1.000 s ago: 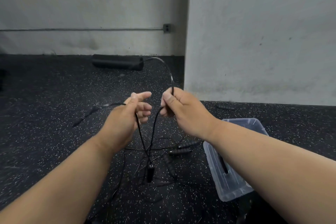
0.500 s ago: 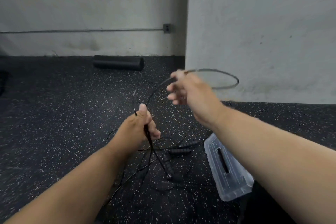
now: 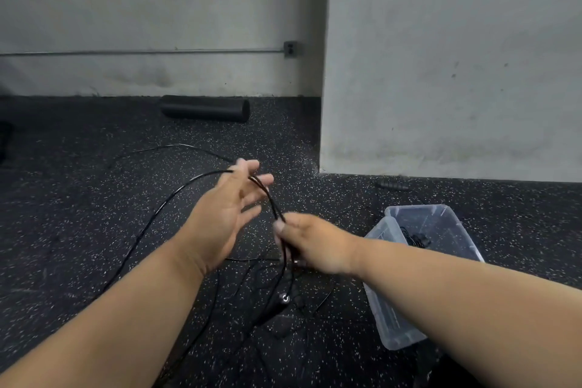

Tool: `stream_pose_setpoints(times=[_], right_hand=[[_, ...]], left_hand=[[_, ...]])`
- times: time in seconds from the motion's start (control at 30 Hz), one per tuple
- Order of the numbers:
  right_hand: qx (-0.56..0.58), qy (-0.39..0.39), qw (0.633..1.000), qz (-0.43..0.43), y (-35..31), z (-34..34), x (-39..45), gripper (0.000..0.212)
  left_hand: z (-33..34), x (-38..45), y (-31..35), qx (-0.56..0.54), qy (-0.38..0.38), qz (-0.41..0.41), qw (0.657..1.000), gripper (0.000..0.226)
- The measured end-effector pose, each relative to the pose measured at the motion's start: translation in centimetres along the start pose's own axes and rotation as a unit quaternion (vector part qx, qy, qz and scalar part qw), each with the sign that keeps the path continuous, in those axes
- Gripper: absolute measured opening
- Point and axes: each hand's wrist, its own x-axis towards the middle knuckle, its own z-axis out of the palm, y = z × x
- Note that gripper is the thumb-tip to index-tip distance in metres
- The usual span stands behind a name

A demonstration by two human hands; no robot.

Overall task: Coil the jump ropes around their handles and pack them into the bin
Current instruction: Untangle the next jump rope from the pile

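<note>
A thin black jump rope (image 3: 163,205) runs from the floor up over my left hand (image 3: 230,214), whose fingers are stretched out with the cord lying between thumb and forefinger. From there two strands drop to my right hand (image 3: 315,242), which grips them in a fist. Below the hands more black cord and handles (image 3: 283,298) lie tangled on the speckled floor. The clear plastic bin (image 3: 441,211) stands to the right of my right forearm, with a coiled black rope (image 3: 415,239) inside.
A black foam roller (image 3: 204,109) lies by the far wall. A concrete pillar (image 3: 441,72) rises behind the bin, with one loose black handle (image 3: 393,184) on the floor at its foot. An outlet box (image 3: 290,49) sits on the back wall.
My right hand came down from its raised loop and now grips the strands low. My left hand let go of its fist grip, rose and spread its fingers under the cord.
</note>
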Motion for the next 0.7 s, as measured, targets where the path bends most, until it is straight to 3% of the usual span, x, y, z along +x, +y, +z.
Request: stream_pose_setpoints(times=[0.07,0.17,0.27,0.33,0.5,0.6,0.7], right_hand=[[-0.015,0.051,0.998,-0.045,-1.8,-1.1,-0.1,0.034],[0.017,0.112,0.988,-0.101,-3.7,-2.3,0.0,0.036],[0.093,0.128,0.981,-0.117,-4.9,-3.0,0.2,0.035],[0.129,0.149,0.972,-0.125,-5.4,-3.3,0.3,0.035],[0.148,0.172,0.968,-0.106,-5.2,-4.3,0.4,0.038],[0.137,0.124,0.982,-0.033,-3.8,-3.8,0.1,0.038],[0.079,0.023,0.997,0.014,-1.8,-1.7,-0.4,0.021]], left_hand=[[-0.7,-0.1,-1.8,0.135,-0.059,-0.060,0.987,0.047],[-0.4,-0.5,-5.0,0.302,-0.156,-0.176,0.924,0.033],[0.3,-1.8,-6.6,0.446,-0.219,-0.149,0.855,0.026],[0.7,-2.7,-6.7,0.482,-0.235,-0.125,0.835,0.028],[1.3,-2.4,-4.4,0.368,-0.138,-0.123,0.911,0.049],[1.1,-1.7,-1.7,0.267,-0.041,-0.060,0.961,0.050],[1.6,-1.4,0.7,0.330,0.034,0.057,0.942,0.050]])
